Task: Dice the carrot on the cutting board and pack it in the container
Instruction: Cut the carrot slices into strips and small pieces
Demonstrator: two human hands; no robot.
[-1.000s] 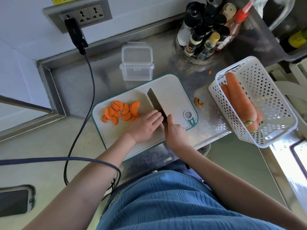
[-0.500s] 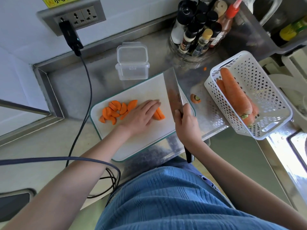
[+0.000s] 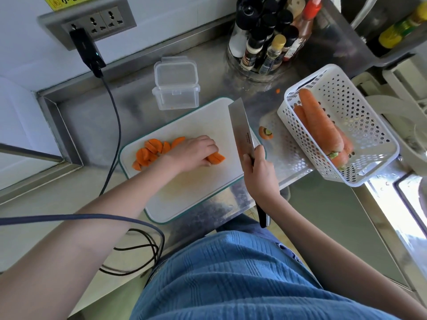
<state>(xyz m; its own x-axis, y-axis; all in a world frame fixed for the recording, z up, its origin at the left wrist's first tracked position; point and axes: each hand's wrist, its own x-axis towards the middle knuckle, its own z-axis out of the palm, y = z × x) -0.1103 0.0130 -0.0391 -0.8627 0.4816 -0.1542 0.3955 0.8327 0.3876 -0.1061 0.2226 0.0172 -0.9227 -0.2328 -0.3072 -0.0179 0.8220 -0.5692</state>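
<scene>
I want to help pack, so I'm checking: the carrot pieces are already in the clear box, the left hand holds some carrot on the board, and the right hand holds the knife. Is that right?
Not quite. The head view shows the clear box with almost nothing inside; the carrot pieces lie on the cutting board. The rest is right: the left hand holds some carrot on the board, and the right hand holds the knife.
</scene>
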